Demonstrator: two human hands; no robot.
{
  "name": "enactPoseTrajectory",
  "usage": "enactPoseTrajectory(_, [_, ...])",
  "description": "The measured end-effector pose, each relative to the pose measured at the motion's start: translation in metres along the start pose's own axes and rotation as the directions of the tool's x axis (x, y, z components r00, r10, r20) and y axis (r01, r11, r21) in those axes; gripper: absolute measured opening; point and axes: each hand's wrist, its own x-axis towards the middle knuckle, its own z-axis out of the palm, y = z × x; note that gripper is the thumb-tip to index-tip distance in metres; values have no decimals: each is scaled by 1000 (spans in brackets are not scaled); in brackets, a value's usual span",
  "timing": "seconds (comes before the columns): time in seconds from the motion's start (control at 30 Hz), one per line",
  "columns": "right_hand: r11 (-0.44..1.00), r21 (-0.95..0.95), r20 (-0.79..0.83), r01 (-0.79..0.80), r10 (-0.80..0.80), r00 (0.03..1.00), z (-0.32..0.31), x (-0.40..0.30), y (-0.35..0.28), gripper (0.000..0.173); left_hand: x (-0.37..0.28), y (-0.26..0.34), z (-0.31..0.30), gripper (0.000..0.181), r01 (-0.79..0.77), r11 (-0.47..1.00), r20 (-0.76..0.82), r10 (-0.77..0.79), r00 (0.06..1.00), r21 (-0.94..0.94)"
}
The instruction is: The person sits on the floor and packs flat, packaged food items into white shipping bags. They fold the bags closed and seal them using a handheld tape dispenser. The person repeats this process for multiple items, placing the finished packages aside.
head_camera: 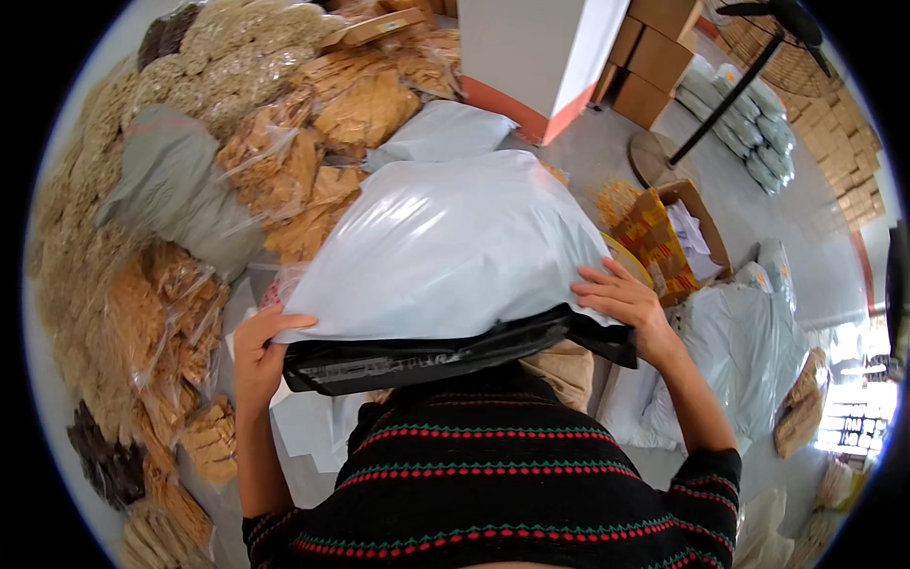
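A large, full white plastic mailer bag [455, 242] lies in front of me, its black inner lining showing along the edge nearest my body. At the bag's near left corner, my left hand [266, 341] pinches the edge between thumb and fingers. My right hand [629, 306] is at the near right corner, fingers spread over the white plastic; its thumb is hidden, so its grip is unclear. The black flap [426, 363] hangs toward my striped black sweater and bears blurred writing. Behind the bag rests another pale plastic bag [448, 131].
Clear bags of tan material [284, 163] and a grey-green sack [178, 185] are heaped at left. A white pillar [526, 57] stands ahead. To the right are an open carton [675, 235], a standing fan [725, 99], stacked cardboard boxes [650, 57] and filled pale bags [746, 348].
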Motion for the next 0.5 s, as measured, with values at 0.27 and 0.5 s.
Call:
enactPoseTrajectory(0.27, [903,409,-103,-131,189,977,3,-8,-25,25,6,-85,-5,65,45,993,-101,-35,994,106])
enactPoseTrajectory(0.5, [931,329,-175,-159,226,958,5,-18,-23,30,13,-46,52,31,-313,949,70,315,946,-48])
